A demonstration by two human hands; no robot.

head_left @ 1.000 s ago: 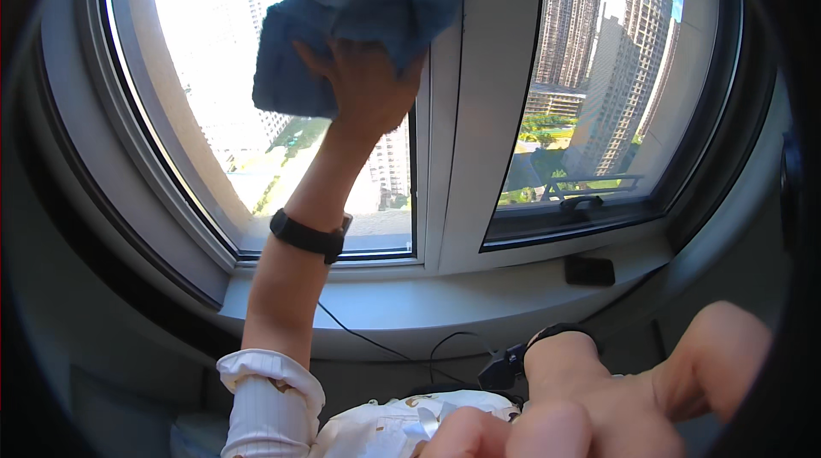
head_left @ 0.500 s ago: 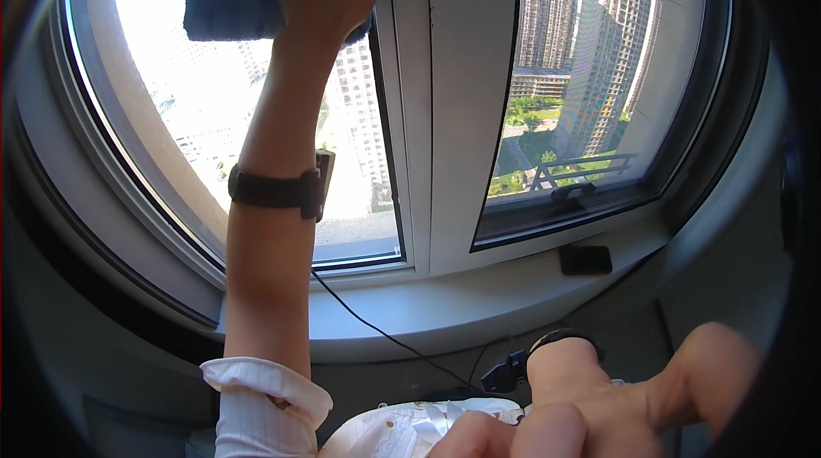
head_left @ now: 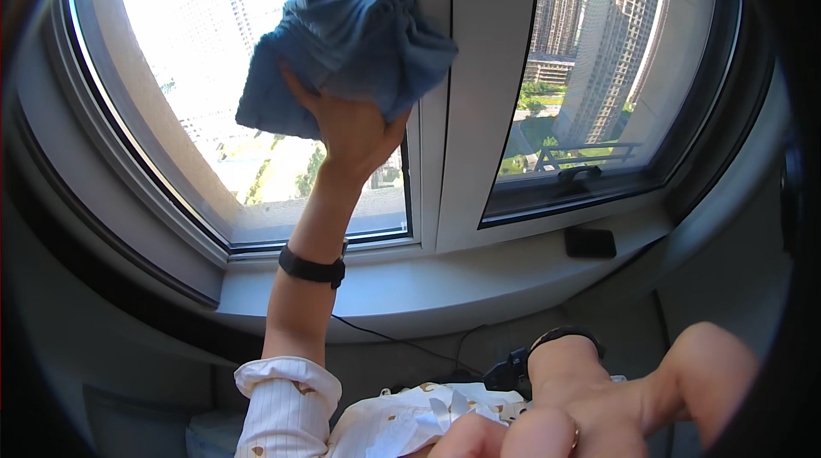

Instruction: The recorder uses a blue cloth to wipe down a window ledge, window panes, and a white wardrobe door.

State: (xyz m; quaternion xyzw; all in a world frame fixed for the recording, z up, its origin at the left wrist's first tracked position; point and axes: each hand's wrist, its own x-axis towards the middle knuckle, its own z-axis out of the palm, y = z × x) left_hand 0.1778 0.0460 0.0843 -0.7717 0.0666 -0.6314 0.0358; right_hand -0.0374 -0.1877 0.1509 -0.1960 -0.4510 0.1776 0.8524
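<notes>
View: head camera only.
Left hand: [head_left: 355, 129] upper middle of frame, back of hand showing; thumb-side digit spread, other fingertips hidden behind cloth; has hold of cloth, so only partly open.
Blue cloth: [head_left: 351, 39] bunched in left hand, upper middle, in front of left window pane [head_left: 188, 47]; right edge overlaps white window frame [head_left: 479, 73]. Glass contact unclear.
Left wrist: black band [head_left: 312, 268]; white sleeve [head_left: 286, 407] rolled up below, lower left.
Right hand: [head_left: 590, 407] lower right, close to lens, fingers bent, cut by lower edge; grip or contents, cannot tell.
Right wrist: black strap with black device [head_left: 509, 372].
Sill: white sill [head_left: 410, 283] across middle, dark flat object [head_left: 590, 242] on its right end.
Cable: black cable [head_left: 398, 339] below sill.
</notes>
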